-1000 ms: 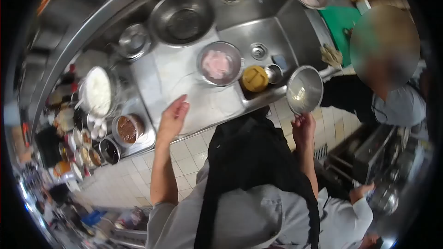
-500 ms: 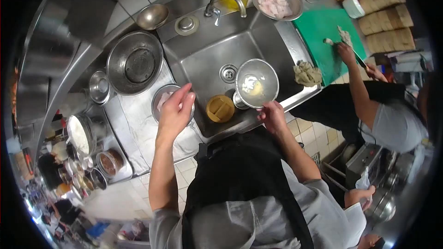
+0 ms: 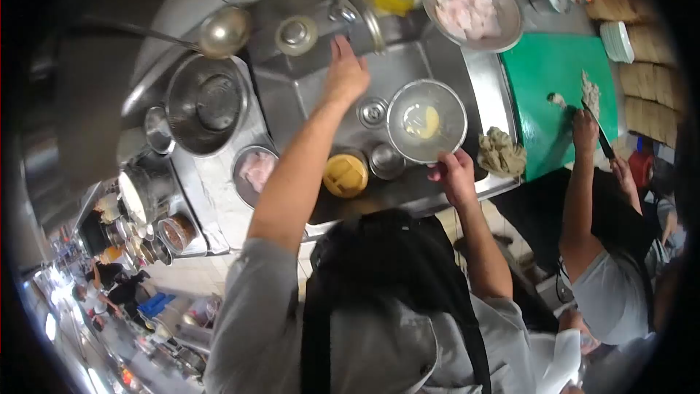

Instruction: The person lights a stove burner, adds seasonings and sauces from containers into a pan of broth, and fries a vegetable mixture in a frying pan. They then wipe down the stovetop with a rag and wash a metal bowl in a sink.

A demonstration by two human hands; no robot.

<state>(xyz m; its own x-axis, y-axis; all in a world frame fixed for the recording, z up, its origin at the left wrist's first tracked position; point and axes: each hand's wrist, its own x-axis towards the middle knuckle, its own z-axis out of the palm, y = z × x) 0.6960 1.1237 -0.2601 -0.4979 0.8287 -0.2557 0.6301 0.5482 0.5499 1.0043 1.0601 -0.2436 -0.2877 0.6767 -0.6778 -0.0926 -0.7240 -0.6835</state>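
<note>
My right hand [image 3: 456,175] pinches the lower rim of a steel bowl [image 3: 427,121] held over the sink [image 3: 306,98]. A little yellow stuff lies in that bowl. My left hand [image 3: 345,73] is stretched up over the back of the sink, its fingertips near the faucet [image 3: 364,20]; its fingers look extended, with nothing seen in them. Below my left forearm's left side, a small bowl of pale meat [image 3: 257,169] stands on the cloth-covered counter. A round yellow-brown object [image 3: 345,175] and a small metal cup [image 3: 386,161] are in the sink's near part.
A large bowl of pale pieces [image 3: 472,9] stands at the back right, beside a green cutting board [image 3: 558,95]. A co-worker's hands [image 3: 585,131] hold a knife [image 3: 606,138] there. A crumpled cloth [image 3: 501,153] lies right of the sink; a large empty pan [image 3: 207,105] is left.
My left hand has moved from above the small meat bowl up and right to the faucet. My right hand still holds the steel bowl. The view has shifted.
</note>
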